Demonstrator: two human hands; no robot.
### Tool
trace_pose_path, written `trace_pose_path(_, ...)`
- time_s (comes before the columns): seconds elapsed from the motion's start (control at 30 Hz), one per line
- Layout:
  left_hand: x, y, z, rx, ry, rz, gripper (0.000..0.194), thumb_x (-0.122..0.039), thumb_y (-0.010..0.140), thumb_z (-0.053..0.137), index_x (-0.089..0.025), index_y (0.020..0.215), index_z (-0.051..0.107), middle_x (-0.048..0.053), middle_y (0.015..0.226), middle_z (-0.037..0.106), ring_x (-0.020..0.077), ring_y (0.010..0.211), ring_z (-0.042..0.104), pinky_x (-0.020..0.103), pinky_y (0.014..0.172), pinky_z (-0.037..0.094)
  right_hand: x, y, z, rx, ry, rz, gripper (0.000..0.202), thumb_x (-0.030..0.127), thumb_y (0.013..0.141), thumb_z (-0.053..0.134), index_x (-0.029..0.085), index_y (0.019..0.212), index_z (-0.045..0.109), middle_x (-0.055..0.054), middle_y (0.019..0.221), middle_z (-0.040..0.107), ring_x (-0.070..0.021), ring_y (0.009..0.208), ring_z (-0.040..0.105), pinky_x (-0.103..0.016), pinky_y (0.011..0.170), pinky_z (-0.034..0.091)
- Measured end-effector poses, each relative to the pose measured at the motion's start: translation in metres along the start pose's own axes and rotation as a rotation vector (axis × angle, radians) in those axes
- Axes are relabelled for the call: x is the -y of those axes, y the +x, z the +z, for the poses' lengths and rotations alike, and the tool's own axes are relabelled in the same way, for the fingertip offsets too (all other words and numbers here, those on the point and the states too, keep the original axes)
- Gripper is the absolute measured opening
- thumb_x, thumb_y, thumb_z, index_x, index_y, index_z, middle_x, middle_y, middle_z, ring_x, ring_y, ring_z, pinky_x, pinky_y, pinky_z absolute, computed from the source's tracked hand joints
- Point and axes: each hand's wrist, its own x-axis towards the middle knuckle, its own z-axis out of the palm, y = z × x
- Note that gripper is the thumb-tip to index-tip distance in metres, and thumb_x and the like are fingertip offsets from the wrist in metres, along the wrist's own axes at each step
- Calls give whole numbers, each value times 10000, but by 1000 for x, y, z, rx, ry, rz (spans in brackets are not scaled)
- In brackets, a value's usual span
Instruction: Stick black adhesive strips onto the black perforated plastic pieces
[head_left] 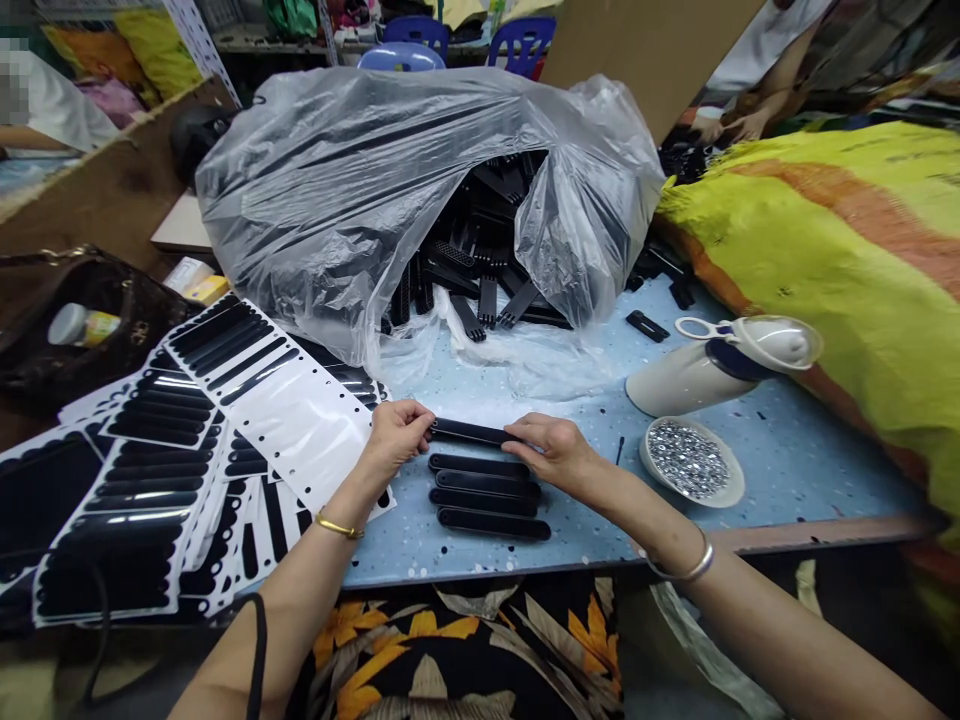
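Observation:
Between my two hands is a long black strip [472, 431] with rounded ends, held level above the blue table. My left hand [397, 437] pinches its left end, and my right hand [551, 447] pinches the right end. Just below lie several black bar-shaped pieces [491, 522] in a stack of rows, rounded at the ends. To the left, white sheets [300, 425] of black strip stickers overlap one another; the top sheet has many strips gone from it. Whether the held strip is a sticker alone or lies on a bar, I cannot tell.
A big clear plastic bag [322, 190] of black plastic parts [487, 290] stands behind. At right are a bowl [731, 490] of small shiny metal pieces, a white lidded bottle [667, 383] lying tilted, and a yellow sack [847, 220]. A brown handbag [45, 350] sits at left. Other people work nearby.

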Motion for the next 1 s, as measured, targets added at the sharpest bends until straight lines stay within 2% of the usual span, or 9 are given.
trace_pose_path(0.37, -2, -1, -1, 10, -25, 14, 109, -213, 672, 663, -131, 601, 647, -28, 430, 579, 84, 330, 527, 146, 302, 343, -3, -9, 13, -97, -32, -103, 248, 265, 984, 507, 171, 1012, 734, -98, 799, 694, -216, 737, 664, -328, 660, 562)
trace_pose_path(0.53, -2, -1, -1, 14, -22, 13, 122, -225, 667, 662, -132, 592, 642, -28, 428, 575, 85, 335, 532, 143, 301, 344, -4, -9, 14, -98, -36, -116, 280, 274, 997, 476, 176, 1025, 738, -109, 821, 708, -225, 768, 666, -348, 693, 563)
trace_pose_path(0.8, -3, -2, -1, 14, -13, -2, 126, -238, 669, 666, -132, 602, 650, -27, 428, 581, 78, 330, 522, 137, 303, 346, -5, -5, 3, -25, 169, 79, 241, 349, 924, 607, 205, 1026, 771, -90, 899, 751, -211, 813, 708, -322, 726, 573)
trace_pose_path(0.93, -3, -2, -1, 21, -10, -2, 119, -237, 665, 663, -134, 607, 652, -28, 422, 576, 79, 325, 514, 141, 306, 344, -8, -9, 3, -57, 195, 144, 269, 330, 929, 544, 205, 980, 777, -83, 868, 763, -210, 790, 718, -331, 733, 572)
trace_pose_path(1.0, -3, -1, -1, 27, -2, 1, 118, -239, 667, 658, -135, 612, 650, -29, 418, 571, 80, 325, 510, 144, 310, 343, -12, -13, 2, -106, 185, 223, 283, 330, 921, 521, 214, 964, 776, -70, 804, 762, -214, 750, 719, -335, 711, 571)
